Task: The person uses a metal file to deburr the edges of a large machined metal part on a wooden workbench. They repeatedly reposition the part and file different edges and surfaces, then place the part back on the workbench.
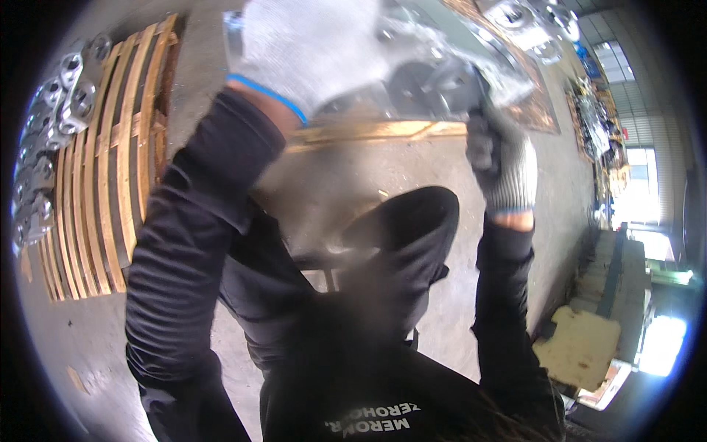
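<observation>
My left hand, in a white knit glove with a blue cuff, looms large at the top of the view. It is raised over the metal parts, and motion blur smears its fingers, so their pose cannot be made out. On the right my right hand, also gloved, has its fingers wrapped round a dark handle-like object, whose far end reaches the parts. Between the hands lie grey rounded metal parts beside shiny clear plastic sheeting. A wooden pallet edge runs beneath them.
At left, a slatted wooden pallet stands beside several silvery metal castings. More castings are at the top right. A worn yellowish block sits at the lower right. My bent knee is close before the pallet.
</observation>
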Motion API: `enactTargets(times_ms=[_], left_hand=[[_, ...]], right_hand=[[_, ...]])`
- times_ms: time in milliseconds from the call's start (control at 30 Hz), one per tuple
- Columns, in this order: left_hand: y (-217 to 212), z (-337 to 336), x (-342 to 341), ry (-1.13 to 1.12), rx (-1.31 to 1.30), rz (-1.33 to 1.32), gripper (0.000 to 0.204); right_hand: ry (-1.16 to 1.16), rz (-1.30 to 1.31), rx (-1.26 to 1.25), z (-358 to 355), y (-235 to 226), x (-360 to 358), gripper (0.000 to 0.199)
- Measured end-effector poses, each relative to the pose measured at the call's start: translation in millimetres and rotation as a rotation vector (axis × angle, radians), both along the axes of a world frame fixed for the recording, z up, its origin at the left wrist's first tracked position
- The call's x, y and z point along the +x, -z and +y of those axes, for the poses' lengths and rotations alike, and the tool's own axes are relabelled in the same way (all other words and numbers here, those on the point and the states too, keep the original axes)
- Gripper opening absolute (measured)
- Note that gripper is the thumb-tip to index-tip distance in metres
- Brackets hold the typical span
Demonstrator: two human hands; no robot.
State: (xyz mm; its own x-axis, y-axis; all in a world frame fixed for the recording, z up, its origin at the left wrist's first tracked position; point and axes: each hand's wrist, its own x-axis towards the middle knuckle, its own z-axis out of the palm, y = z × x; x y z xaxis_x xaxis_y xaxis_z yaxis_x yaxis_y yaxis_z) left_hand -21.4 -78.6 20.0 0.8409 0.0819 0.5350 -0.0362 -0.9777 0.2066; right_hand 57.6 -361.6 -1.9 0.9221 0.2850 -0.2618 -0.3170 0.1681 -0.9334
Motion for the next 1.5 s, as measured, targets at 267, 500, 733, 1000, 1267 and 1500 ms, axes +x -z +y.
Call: enactTargets(times_ms=[267,500,733,1000,1267,1500], left_hand=[[4,-1,2,-0.008,0.002,-0.020,0.061],[-5,-3,-1,-0.001,0.006,0.031,0.062],[-7,-7,1,-0.015,0.036,0.036,0.064],[0,-11,-1,-0.079,0.135,-0.052,0.067],[7,-4,7,-0.086,0.068,-0.116,0.064],[5,-3,7,-0.007,0.146,-0.340,0.068]], right_hand=[[-0.065,-0.340,-0.354,17,-16,-46,0.022],[0.040,0.032,0.026,25,-26,-27,0.018],[-0.251,-0.574,-0.512,-6,-13,-18,0.019],[-0.085,-0.015,0.187,7,-15,-37,0.018],[-0.190,0.211,0.546,-2,15,-30,0.014],[-0.485,0.498,1.279,-10,19,-27,0.017]])
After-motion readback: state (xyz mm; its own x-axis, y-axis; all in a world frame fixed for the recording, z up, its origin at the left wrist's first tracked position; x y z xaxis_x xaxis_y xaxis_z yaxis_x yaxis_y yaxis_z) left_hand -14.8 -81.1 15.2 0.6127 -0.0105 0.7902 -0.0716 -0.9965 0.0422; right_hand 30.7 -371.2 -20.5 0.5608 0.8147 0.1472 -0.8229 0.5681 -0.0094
